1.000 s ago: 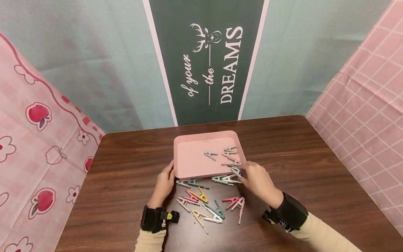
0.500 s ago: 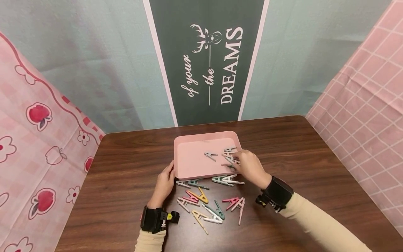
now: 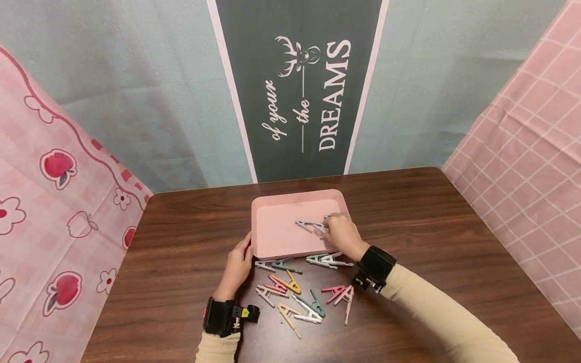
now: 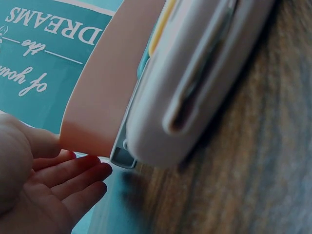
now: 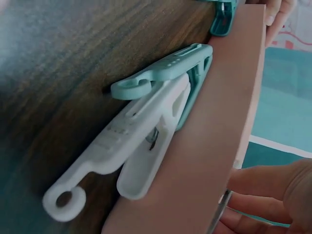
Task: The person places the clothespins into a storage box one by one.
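A pink tray [image 3: 277, 232] lies on the table, with a grey-blue clothespin [image 3: 303, 224] near its middle. My left hand [image 3: 237, 262] rests against the tray's left side; in the left wrist view its fingers [image 4: 80, 178] look fairly straight beside the tray wall. Inside the tray's right half, my right hand [image 3: 343, 233] pinches a pale clothespin [image 3: 320, 227] and covers most of the other pins there. The right wrist view shows only a sliver of the held pin. Close to the tray's front wall lie a white clothespin [image 5: 117, 131] and a light green clothespin [image 5: 161, 68].
Several more clothespins lie in front of the tray, among them a yellow one [image 3: 293, 282], a cream one [image 3: 288, 315], a dark green one [image 3: 316, 303] and a red one [image 3: 333, 291]. Cloth curtains [image 3: 172, 101] hang behind the wooden table [image 3: 408, 217] and at both sides.
My right hand has carried the pale clothespin from the tray's front right corner up and left over the tray's inside, near the grey-blue pin. The left hand has stayed put.
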The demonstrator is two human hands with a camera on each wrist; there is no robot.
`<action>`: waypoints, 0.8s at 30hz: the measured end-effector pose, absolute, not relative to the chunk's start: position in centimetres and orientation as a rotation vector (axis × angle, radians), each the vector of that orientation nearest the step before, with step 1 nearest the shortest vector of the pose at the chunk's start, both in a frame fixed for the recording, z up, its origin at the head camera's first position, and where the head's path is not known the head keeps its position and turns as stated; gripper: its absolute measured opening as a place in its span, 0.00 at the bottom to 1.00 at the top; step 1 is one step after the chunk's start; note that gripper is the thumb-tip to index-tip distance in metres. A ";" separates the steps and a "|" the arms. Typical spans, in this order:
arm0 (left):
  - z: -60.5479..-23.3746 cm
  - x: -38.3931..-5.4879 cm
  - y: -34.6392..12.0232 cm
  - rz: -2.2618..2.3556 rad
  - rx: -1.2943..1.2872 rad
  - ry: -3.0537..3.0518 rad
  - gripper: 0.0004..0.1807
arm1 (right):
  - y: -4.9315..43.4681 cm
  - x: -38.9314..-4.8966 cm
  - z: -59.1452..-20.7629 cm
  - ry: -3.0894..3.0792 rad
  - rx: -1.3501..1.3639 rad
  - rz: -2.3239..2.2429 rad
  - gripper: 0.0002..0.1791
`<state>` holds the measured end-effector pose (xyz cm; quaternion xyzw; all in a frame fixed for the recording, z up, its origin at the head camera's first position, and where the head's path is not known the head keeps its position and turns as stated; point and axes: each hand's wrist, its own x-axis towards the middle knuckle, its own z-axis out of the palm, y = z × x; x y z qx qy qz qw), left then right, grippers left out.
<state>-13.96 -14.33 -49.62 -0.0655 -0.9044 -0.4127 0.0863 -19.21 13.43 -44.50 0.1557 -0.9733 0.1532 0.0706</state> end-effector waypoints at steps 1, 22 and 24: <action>-49.6 -14.0 -14.3 -1.229 -0.194 -2.697 0.22 | 13.3 -19.4 -44.6 -2.929 0.471 0.440 0.05; -49.7 -14.0 -14.4 -1.218 -0.224 -2.671 0.22 | 11.1 -21.1 -45.2 -3.029 0.493 0.455 0.03; -49.7 -13.9 -14.5 -1.222 -0.219 -2.674 0.22 | 11.1 -21.2 -45.4 -3.011 0.512 0.465 0.02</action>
